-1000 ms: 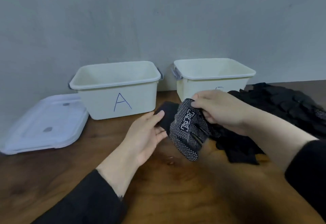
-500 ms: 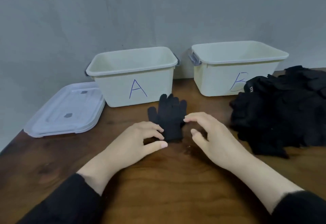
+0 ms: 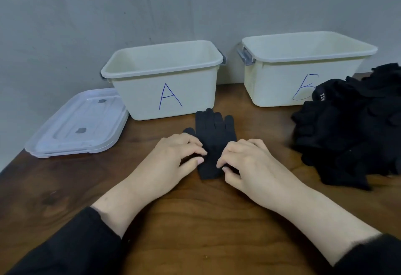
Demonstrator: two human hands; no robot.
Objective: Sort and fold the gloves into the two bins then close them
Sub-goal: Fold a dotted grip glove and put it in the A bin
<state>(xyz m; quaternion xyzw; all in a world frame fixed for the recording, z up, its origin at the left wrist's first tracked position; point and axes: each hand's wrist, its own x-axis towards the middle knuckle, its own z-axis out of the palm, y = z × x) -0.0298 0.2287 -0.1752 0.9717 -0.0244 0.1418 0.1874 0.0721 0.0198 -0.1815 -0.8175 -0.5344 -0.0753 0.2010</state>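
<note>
A plain black glove (image 3: pixel 213 136) lies flat on the wooden table (image 3: pixel 195 220), fingers pointing at bin A (image 3: pixel 162 66). My left hand (image 3: pixel 171 164) pinches the left edge of the glove's cuff between thumb and curled fingers. My right hand (image 3: pixel 247 166) pinches the cuff's right edge the same way. Bin A and bin B (image 3: pixel 303 54) stand open against the wall, and nothing shows inside them. A pile of black gloves (image 3: pixel 351 127) lies at the right, in front of bin B.
Two clear lids (image 3: pixel 76 127) are stacked on the table left of bin A. The grey wall (image 3: pixel 152 3) stands right behind the bins. The table's left edge runs close to the lids.
One second ago my right hand held a dotted glove and my left held the black one in the air. The black glove now lies flat and both hands have closed on its cuff.
</note>
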